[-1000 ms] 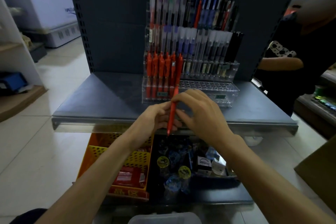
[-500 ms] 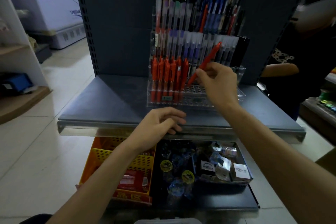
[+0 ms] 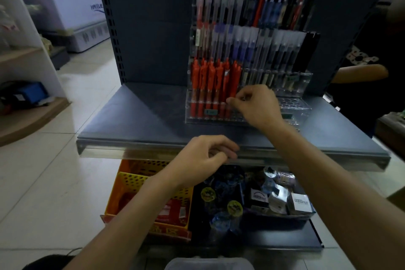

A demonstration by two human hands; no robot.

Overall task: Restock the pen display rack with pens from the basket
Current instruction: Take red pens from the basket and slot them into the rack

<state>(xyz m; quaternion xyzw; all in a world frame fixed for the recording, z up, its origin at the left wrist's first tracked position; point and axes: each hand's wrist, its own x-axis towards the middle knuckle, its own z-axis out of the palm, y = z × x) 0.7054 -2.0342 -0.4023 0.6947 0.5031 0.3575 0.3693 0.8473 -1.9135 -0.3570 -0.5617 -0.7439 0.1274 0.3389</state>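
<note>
Red pen [image 3: 235, 81] stood upright in near row of clear pen display rack [image 3: 293, 105], rightmost of the red group. Right hand [image 3: 256, 105] was extended over shelf [image 3: 135, 120], thumb and forefinger pinched on pen's lower barrel. Left hand [image 3: 203, 160] hovered at near shelf edge, fingers loosely curled, holding nothing. Below, left: orange basket [image 3: 131, 180] held red packs; right: dark tray [image 3: 285, 218] held small boxed and wrapped items

Your grey shelf [image 3: 135, 120] carries only the clear pen rack [image 3: 295, 104], standing toward its back. Beneath, a lower shelf [image 3: 285, 242] holds a dark tray [image 3: 282, 218] of small packets, with a yellow basket [image 3: 135, 180] just beside it.
</note>
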